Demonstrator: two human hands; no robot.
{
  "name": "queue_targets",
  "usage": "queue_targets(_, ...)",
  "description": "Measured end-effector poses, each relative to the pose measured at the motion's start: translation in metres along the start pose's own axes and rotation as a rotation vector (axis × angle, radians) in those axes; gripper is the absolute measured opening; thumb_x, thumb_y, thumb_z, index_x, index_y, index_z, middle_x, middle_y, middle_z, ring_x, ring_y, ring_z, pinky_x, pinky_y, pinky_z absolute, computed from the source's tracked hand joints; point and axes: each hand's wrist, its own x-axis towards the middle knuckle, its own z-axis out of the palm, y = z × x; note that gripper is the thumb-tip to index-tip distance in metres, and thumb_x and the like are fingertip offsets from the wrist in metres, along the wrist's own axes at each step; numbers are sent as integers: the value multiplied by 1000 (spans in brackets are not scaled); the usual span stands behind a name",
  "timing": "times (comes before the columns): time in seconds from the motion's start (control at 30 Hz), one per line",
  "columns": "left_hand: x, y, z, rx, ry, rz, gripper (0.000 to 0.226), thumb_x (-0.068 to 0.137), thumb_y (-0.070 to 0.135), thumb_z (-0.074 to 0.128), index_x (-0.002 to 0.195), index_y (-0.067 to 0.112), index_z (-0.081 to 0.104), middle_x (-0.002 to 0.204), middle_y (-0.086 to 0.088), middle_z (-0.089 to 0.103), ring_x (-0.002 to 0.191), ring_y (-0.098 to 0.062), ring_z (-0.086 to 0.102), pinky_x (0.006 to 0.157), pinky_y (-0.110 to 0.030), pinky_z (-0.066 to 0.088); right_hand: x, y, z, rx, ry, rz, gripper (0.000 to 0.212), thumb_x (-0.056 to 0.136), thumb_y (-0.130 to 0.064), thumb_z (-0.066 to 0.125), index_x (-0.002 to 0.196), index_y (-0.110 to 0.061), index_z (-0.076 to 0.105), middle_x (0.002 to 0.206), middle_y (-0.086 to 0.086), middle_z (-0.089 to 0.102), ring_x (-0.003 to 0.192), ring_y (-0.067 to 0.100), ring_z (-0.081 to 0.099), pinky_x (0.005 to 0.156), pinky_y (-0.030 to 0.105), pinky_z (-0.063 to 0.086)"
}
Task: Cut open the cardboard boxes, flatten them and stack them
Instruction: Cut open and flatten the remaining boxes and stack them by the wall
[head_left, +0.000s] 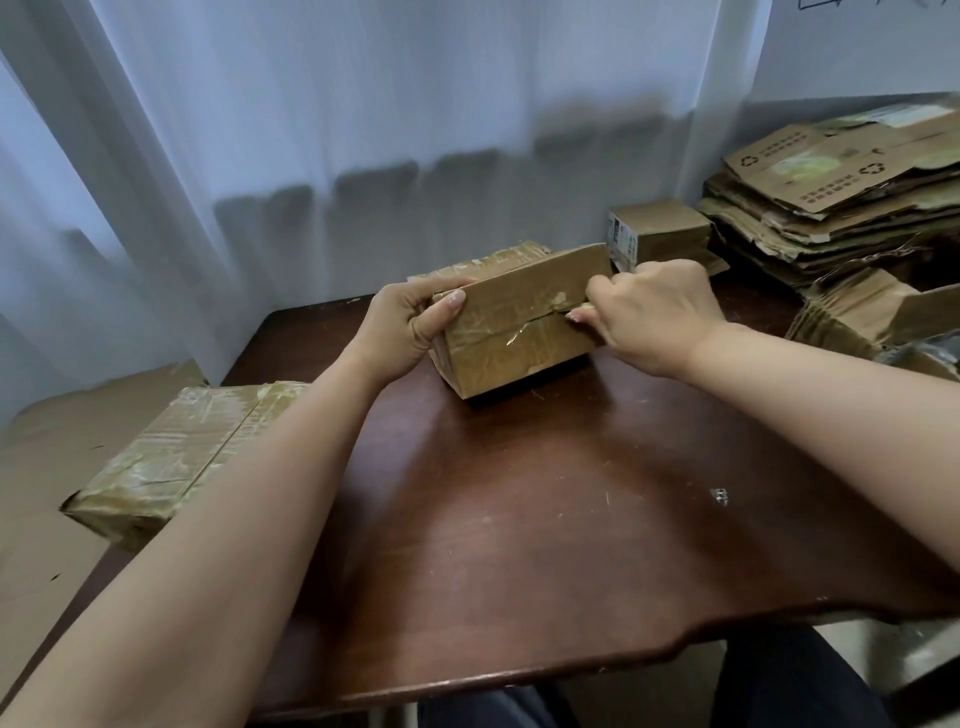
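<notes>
A small taped cardboard box (519, 327) stands tilted on the dark wooden table (519, 493), its taped seam facing me. My left hand (410, 322) grips the box's left end, thumb on the front face. My right hand (654, 312) is closed at the right end of the seam, fingertips pressed on the tape; whether it holds a cutter is hidden. The seam shows a slit with torn clear tape along it.
A flat taped box (176, 457) lies at the table's left edge. A small sealed box (657, 231) stands behind my right hand. Flattened cardboard is stacked at the right (841, 208), with crumpled cardboard (857, 312) below it. White curtains hang behind.
</notes>
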Motion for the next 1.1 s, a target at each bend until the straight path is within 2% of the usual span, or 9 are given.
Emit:
queue_targets(0.13, -1, 4, 3, -11, 6, -8, 46, 80, 51, 58, 114, 21, 67, 116, -6, 69, 115, -15, 62, 103, -35, 47, -5, 7, 7, -21, 24, 17, 53, 91, -47, 29, 66, -9, 55, 55, 9, 62, 50, 30, 58, 49, 24, 20)
queue_targets(0.4, -2, 11, 5, 0, -6, -30, 45, 87, 34, 59, 120, 5, 67, 118, -10, 67, 115, -15, 61, 100, -27, 48, -18, 14, 15, -43, 84, 70, 47, 91, -42, 35, 67, -7, 55, 57, 11, 59, 50, 29, 52, 49, 26, 22)
queue_targets(0.5, -3, 14, 5, -6, 0, -31, 44, 86, 32, 58, 120, 6, 66, 113, -5, 68, 106, -5, 62, 93, -19, 48, -20, 21, 15, -34, 98, 61, 47, 92, -42, 36, 70, -6, 56, 60, 13, 59, 55, 31, 53, 51, 29, 23)
queue_targets(0.57, -2, 14, 4, 2, 3, -38, 44, 85, 33, 59, 120, 8, 66, 115, -6, 68, 109, -9, 62, 96, -22, 48, -22, 27, 15, -27, 74, 65, 47, 92, -41, 35, 72, -5, 56, 62, 14, 60, 57, 32, 53, 52, 30, 24)
queue_targets(0.73, -3, 12, 3, 1, 1, -38, 46, 85, 33, 60, 120, 4, 67, 118, -11, 67, 113, -14, 62, 97, -22, 48, -33, 40, 13, -34, -35, 178, 48, 97, -41, 32, 82, -4, 58, 77, 19, 65, 73, 37, 58, 57, 34, 29)
queue_targets(0.87, -5, 15, -1, -11, -36, -36, 41, 87, 29, 61, 121, 6, 66, 119, -10, 67, 111, -10, 62, 95, -20, 48, -30, 55, 7, 170, -449, 650, 52, 101, -45, 27, 103, -6, 61, 111, 22, 63, 106, 41, 56, 80, 40, 41)
queue_targets(0.97, -7, 19, -7, 144, -109, -36, 42, 83, 31, 68, 120, 13, 68, 121, -2, 67, 117, -11, 59, 103, -25, 45, -20, 52, 6, 532, -434, 869, 56, 100, -48, 27, 89, -11, 68, 99, 16, 69, 90, 36, 62, 81, 39, 49)
queue_targets(1.03, -12, 25, -10, 252, -197, -47, 41, 82, 22, 76, 121, 17, 68, 126, 3, 64, 120, -4, 56, 106, -21, 40, -18, 41, 3, 777, -423, 941, 51, 102, -42, 31, 80, -12, 65, 79, 11, 71, 66, 29, 58, 61, 33, 49)
queue_targets(1.1, -16, 34, -10, 348, -248, -40, 44, 80, 20, 79, 122, 17, 66, 126, 5, 62, 117, 0, 54, 106, -19, 39, -20, 29, -1, 885, -450, 954, 44, 103, -37, 33, 84, -11, 62, 68, 7, 68, 54, 20, 50, 47, 27, 40)
